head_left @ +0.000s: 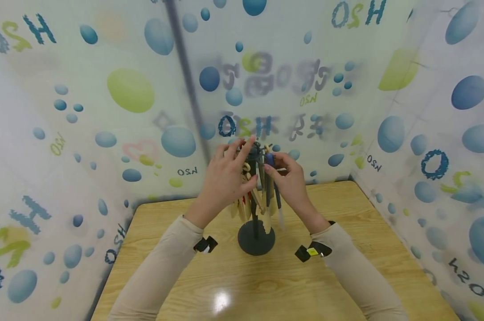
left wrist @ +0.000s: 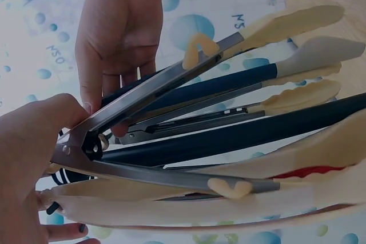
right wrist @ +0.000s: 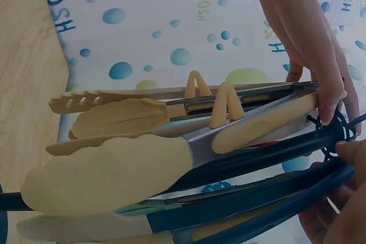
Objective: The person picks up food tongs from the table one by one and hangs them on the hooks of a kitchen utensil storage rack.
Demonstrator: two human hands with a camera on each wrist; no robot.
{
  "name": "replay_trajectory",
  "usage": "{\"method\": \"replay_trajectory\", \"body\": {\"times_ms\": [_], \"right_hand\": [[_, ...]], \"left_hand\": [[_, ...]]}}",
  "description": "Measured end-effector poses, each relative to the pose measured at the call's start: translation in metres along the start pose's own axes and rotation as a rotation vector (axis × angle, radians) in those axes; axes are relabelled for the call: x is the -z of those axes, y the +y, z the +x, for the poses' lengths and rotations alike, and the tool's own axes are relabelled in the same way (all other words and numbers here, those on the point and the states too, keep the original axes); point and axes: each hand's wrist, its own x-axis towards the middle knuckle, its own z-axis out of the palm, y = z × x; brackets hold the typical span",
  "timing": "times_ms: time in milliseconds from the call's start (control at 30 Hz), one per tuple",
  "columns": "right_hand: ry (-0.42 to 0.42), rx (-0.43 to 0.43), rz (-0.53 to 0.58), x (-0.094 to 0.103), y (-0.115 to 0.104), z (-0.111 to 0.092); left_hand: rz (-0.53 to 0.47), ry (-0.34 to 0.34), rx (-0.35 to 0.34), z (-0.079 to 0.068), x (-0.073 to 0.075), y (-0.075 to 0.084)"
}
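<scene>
A dark stand with a round base (head_left: 256,240) carries several hanging kitchen tongs with cream and grey tips. My left hand (head_left: 226,174) is raised at the stand's top on the left, its fingers spread and pointing up. In the left wrist view, its thumb (left wrist: 66,110) lies right at the joint of metal tongs (left wrist: 160,98), whose arms stand apart. On the other side my right hand (head_left: 292,180) pinches the upper end of blue-handled tongs (head_left: 270,159), thumb in front. Its fingers (right wrist: 349,155) reach in beside the stand's wire top (right wrist: 329,132).
The stand is on a wood-grain table (head_left: 242,290). Behind it and on both sides rise pale wall sheets (head_left: 129,89) printed with blue and green drops and letters. Other tongs (left wrist: 303,95) hang close together around the post.
</scene>
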Motion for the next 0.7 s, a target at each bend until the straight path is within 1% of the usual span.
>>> {"method": "replay_trajectory", "body": {"times_ms": [300, 433, 567, 633, 700], "right_hand": [[0.027, 0.088, -0.067, 0.000, 0.003, -0.005], [0.032, 0.099, -0.076, 0.003, 0.003, -0.008], [0.053, 0.121, -0.100, 0.006, 0.003, -0.012], [0.080, 0.171, -0.132, 0.009, 0.003, -0.015], [0.108, 0.237, -0.193, 0.012, 0.003, -0.021]], "left_hand": [[-0.016, -0.013, 0.021, -0.001, -0.002, 0.001], [-0.008, -0.009, 0.019, -0.003, -0.004, 0.000], [0.000, 0.029, -0.014, -0.005, -0.005, 0.000], [0.000, 0.055, -0.044, -0.008, -0.004, -0.001], [0.001, 0.072, -0.071, -0.015, -0.001, 0.000]]}}
